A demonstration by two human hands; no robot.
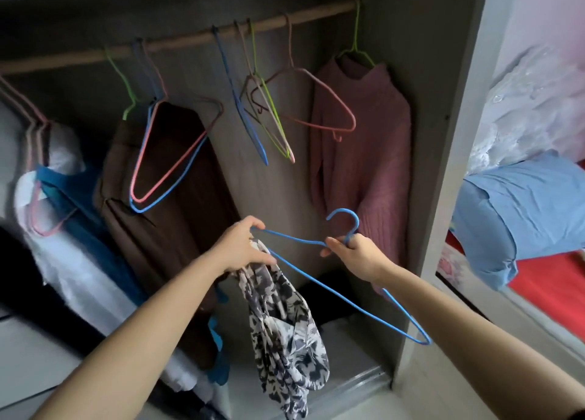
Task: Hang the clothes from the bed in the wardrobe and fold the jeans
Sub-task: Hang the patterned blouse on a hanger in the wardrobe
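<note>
**Fitting a top onto a hanger**

Clutched in the left hand (243, 248), fingers curled round both the patterned top (285, 324) and one end of the blue hanger (317, 279). Hung limp before the open wardrobe (443, 134), well below the rail (190, 41). Looked light, soft, likely slippery; best taken at the neckline. Pinched at the hanger's neck by the right hand (354, 251). Ran long from upper left to lower right, hook upward.
</note>
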